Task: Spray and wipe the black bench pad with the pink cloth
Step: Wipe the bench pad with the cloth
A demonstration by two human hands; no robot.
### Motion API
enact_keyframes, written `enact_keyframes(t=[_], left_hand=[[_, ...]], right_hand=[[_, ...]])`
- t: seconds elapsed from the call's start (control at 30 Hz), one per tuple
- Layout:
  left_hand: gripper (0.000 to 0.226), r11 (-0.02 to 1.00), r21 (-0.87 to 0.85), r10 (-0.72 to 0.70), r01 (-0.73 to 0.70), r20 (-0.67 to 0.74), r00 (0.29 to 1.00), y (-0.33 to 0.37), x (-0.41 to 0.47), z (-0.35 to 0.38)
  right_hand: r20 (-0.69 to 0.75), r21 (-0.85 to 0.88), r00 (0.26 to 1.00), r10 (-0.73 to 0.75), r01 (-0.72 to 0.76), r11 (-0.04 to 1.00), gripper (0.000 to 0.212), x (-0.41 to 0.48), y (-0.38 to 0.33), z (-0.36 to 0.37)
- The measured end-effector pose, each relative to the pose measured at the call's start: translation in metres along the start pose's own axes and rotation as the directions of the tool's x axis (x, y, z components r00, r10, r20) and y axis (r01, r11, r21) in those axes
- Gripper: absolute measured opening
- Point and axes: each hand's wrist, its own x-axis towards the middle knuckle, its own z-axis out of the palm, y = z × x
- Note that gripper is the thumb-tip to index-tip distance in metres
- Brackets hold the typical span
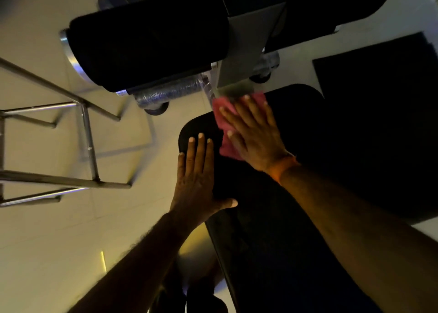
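Head view, looking down. Two bare forearms entered from the bottom edge and reached forward over a long black padded bench pad [251,220], which ran from the lower right up to a rounded far end at centre.

The left hand [198,180] lay flat on the pad's left edge, fingers straight and close together, thumb spread to the right across the surface; it held nothing.

Just beyond it and to the right, the right hand [254,135] pressed palm-down, fingers spread and straight, on a crumpled pink cloth [227,150]. The cloth lay on the far left corner of the pad, showing past the fingertips and beside the thumb, close to the left hand's fingertips but apart from them. A narrow orange wristband [283,168] circled the right wrist.

Directly beyond the cloth stood a grey square metal post [246,52]. To its left projected a thick black cylindrical roller pad [151,40] with a chrome end cap [68,52]; a small black wheel [156,110] rested on the floor below it.

At left stood a frame of steel tubes [87,132], blurred by motion, on a pale tiled floor [47,241]. At right lay a black floor mat [379,87].
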Motion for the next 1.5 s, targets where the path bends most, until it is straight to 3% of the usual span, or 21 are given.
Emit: enact_keyframes(t=[0.07, 0.27, 0.4, 0.5, 0.57, 0.6, 0.67, 0.73, 0.77, 0.87, 0.97, 1.03, 1.13, 1.23, 1.33, 1.4, 1.43, 1.5], left_hand=[[0.152, 1.000, -0.011, -0.008, 0.008, 0.009, 1.000, 0.000, 0.000, 0.000], [0.153, 0.992, -0.122, 0.034, -0.032, 0.015, 0.999, -0.013, -0.003, -0.007], [0.146, 0.980, -0.187, 0.078, -0.074, 0.015, 0.997, -0.018, -0.004, -0.006], [0.118, 0.964, -0.253, 0.064, -0.084, -0.088, 0.994, -0.018, -0.009, -0.003], [0.098, 0.950, -0.308, 0.000, -0.054, -0.175, 0.985, -0.014, -0.009, -0.003], [0.091, 0.951, -0.309, -0.035, -0.033, -0.213, 0.976, -0.011, -0.007, -0.002], [0.081, 0.960, -0.279, -0.104, 0.026, -0.268, 0.958, -0.001, -0.003, -0.002], [0.076, 0.965, -0.251, -0.157, 0.082, -0.295, 0.943, 0.010, 0.004, -0.003], [0.076, 0.964, -0.243, -0.180, 0.107, -0.300, 0.937, 0.016, 0.008, -0.003], [0.079, 0.951, -0.255, -0.249, 0.176, -0.292, 0.923, 0.023, 0.013, -0.005], [0.079, 0.917, -0.377, -0.252, 0.128, -0.300, 0.920, 0.020, 0.017, -0.005], [0.077, 0.812, -0.584, -0.249, 0.017, -0.320, 0.914, 0.019, 0.020, -0.010], [0.057, 0.521, -0.852, -0.237, -0.054, -0.205, 0.950, 0.022, 0.028, -0.032], [0.061, 0.211, -0.972, -0.151, 0.100, 0.069, 0.986, 0.020, 0.036, -0.052], [0.069, -0.065, -0.949, -0.025, 0.308, 0.310, 0.950, 0.014, 0.031, -0.064], [0.061, -0.124, -0.933, 0.009, 0.337, 0.338, 0.941, 0.013, 0.028, -0.063], [0.053, -0.112, -0.949, -0.027, 0.294, 0.299, 0.954, 0.012, 0.026, -0.060], [0.043, 0.043, -0.989, -0.241, 0.139, 0.125, 0.962, 0.010, 0.029, -0.055]], right_hand=[[0.002, 0.034, 0.992, 0.123, -0.123, 0.992, 0.062, 0.014, -0.010, -0.003], [0.061, 0.047, 0.989, -0.136, 0.133, 0.990, 0.062, -0.057, -0.017, -0.002], [0.064, 0.013, 0.996, -0.065, 0.064, 0.998, 0.063, -0.038, -0.015, -0.001], [0.068, 0.065, 0.995, -0.073, 0.069, 0.996, 0.066, -0.043, -0.028, -0.002], [0.039, 0.205, 0.992, -0.122, 0.111, 0.972, 0.071, -0.053, -0.029, -0.007], [0.013, 0.335, 0.998, -0.057, 0.049, 0.941, 0.072, -0.057, -0.029, -0.011], [-0.018, 0.567, 0.964, 0.264, -0.208, 0.797, 0.073, -0.068, -0.028, -0.019], [0.038, 0.625, 0.828, 0.559, -0.456, 0.633, 0.073, -0.075, -0.031, -0.027], [0.072, 0.616, 0.779, 0.623, -0.526, 0.586, 0.070, -0.075, -0.032, -0.029], [0.163, 0.659, 0.725, 0.669, -0.584, 0.473, 0.039, -0.063, -0.035, -0.033], [0.183, 0.783, 0.755, 0.629, -0.499, 0.372, 0.028, -0.060, -0.036, -0.043], [0.215, 0.866, 0.814, 0.540, -0.414, 0.279, 0.025, -0.065, -0.033, -0.056], [0.289, 0.931, 0.876, 0.386, -0.352, 0.101, 0.031, -0.066, -0.034, -0.078], [0.330, 0.944, 0.910, 0.250, -0.310, -0.115, 0.032, -0.058, -0.035, -0.092], [0.352, 0.911, 0.921, 0.169, -0.296, -0.286, 0.032, -0.047, -0.034, -0.100], [0.358, 0.900, 0.911, 0.203, -0.279, -0.335, 0.032, -0.039, -0.031, -0.099], [0.354, 0.911, 0.900, 0.253, -0.271, -0.311, 0.033, -0.035, -0.030, -0.096], [0.321, 0.947, 0.869, 0.376, -0.291, -0.136, 0.031, -0.027, -0.027, -0.085]])
